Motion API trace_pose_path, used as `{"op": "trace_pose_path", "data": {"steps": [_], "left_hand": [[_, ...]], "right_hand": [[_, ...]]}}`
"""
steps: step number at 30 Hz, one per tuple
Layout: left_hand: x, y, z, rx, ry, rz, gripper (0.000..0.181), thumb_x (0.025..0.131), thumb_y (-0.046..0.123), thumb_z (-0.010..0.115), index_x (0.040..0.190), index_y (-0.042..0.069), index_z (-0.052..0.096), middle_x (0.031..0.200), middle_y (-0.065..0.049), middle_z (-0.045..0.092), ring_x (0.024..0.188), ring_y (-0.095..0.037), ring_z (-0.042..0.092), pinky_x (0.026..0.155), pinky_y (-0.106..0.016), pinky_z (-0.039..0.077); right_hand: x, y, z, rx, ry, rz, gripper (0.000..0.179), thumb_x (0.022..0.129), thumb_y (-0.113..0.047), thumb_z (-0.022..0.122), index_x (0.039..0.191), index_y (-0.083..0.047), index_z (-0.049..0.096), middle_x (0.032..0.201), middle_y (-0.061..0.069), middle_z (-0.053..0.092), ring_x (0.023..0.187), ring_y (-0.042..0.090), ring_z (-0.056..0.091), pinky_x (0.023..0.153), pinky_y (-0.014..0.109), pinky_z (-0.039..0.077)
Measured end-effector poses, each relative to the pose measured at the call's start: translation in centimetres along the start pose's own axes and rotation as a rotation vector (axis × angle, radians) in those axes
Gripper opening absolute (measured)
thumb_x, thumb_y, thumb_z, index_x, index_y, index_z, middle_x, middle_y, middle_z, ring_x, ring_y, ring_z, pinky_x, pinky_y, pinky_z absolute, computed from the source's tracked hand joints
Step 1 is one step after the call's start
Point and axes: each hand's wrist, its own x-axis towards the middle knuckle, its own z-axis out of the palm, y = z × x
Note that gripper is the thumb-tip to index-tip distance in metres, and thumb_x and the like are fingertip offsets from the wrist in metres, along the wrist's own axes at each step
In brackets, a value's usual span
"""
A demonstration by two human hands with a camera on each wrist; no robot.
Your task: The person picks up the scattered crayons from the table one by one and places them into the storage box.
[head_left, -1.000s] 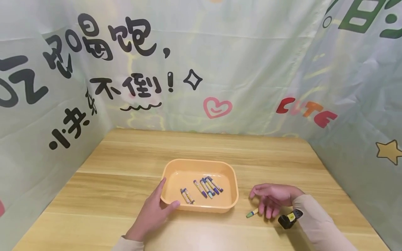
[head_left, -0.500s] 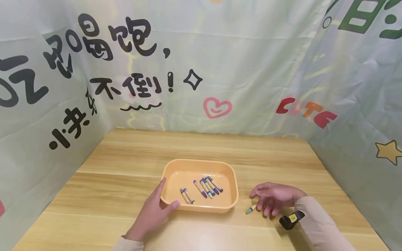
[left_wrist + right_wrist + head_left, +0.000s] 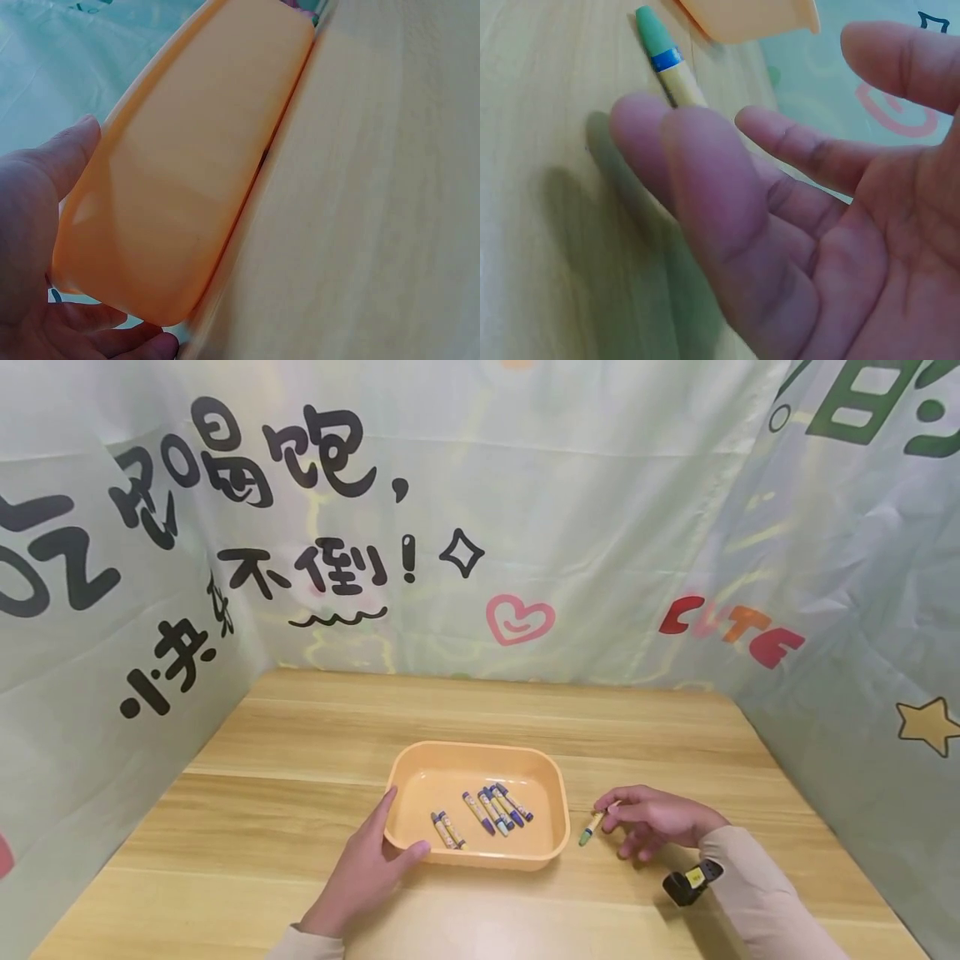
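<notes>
At the near left corner of an orange plastic tray point(image 3: 480, 858), my left hand point(image 3: 371, 860) holds the rim, the thumb on the near side and the fingers round the left end. Its long outer wall fills much of the left wrist view. Several crayons point(image 3: 491, 810) in yellow wrappers lie inside. Right of the tray, a green crayon point(image 3: 590, 831) lies on the table beside the fingertips of my right hand point(image 3: 660, 818). In the right wrist view the green crayon point(image 3: 656, 41) is partly hidden behind the fingers, and the thumb stands apart from them.
The wood-grain table point(image 3: 315, 727) extends behind and beside the tray. Printed cloth point(image 3: 600, 510) hangs along the back and both sides. A small black device point(image 3: 690, 883) is worn at the right wrist.
The green crayon has shifted forward and slightly left along with the fingertips of my right hand. My left hand and the tray stay in place.
</notes>
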Motion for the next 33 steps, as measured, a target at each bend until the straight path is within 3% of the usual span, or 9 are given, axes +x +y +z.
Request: {"op": "trace_pose_path", "data": {"steps": [9,19,23,28,33], "left_hand": [[0.0,0.1,-0.1,0.009,0.004,-0.005,0.096,0.086,0.047,0.070,0.155,0.005,0.018,0.156,-0.020,0.024,0.138,-0.041,0.031,0.110,-0.055,0.026],[0.0,0.0,0.0,0.006,0.001,-0.006,0.097,0.085,0.046,0.071,0.155,0.005,0.018,0.156,-0.019,0.023,0.139,-0.040,0.028,0.111,-0.054,0.025],[0.0,0.0,0.1,0.004,0.000,-0.007,0.096,0.085,0.046,0.071,0.155,0.006,0.018,0.156,-0.019,0.023,0.139,-0.040,0.029,0.111,-0.053,0.025],[0.0,0.1,0.1,-0.001,0.000,-0.002,0.096,0.086,0.047,0.071,0.155,0.006,0.018,0.156,-0.020,0.024,0.137,-0.041,0.031,0.111,-0.054,0.026],[0.0,-0.1,0.1,0.000,0.000,0.003,0.096,0.086,0.046,0.071,0.155,0.005,0.018,0.156,-0.020,0.024,0.137,-0.041,0.032,0.110,-0.054,0.026]], "right_hand": [[1.8,-0.1,0.3,-0.034,0.057,0.050,0.049,0.100,-0.026,0.050,0.140,0.001,0.040,0.093,0.016,0.058,0.064,0.022,0.065,0.055,0.028,0.053],[3.5,-0.4,0.4,-0.064,0.071,0.041,0.028,0.098,-0.016,0.051,0.111,0.008,0.056,0.082,0.013,0.060,0.062,0.019,0.061,0.053,0.024,0.051],[4.0,-0.4,0.2,-0.128,0.097,0.008,0.025,0.099,-0.018,0.051,0.106,0.006,0.056,0.081,0.013,0.063,0.061,0.018,0.061,0.052,0.025,0.051],[4.7,-0.5,-0.1,-0.211,0.211,-0.068,0.018,0.098,-0.014,0.056,0.096,0.004,0.055,0.076,0.010,0.062,0.059,0.018,0.060,0.050,0.026,0.049],[5.4,-0.8,-0.3,-0.195,0.277,-0.129,0.012,0.093,-0.005,0.059,0.091,0.003,0.050,0.072,0.009,0.061,0.059,0.019,0.059,0.050,0.026,0.049]]}}
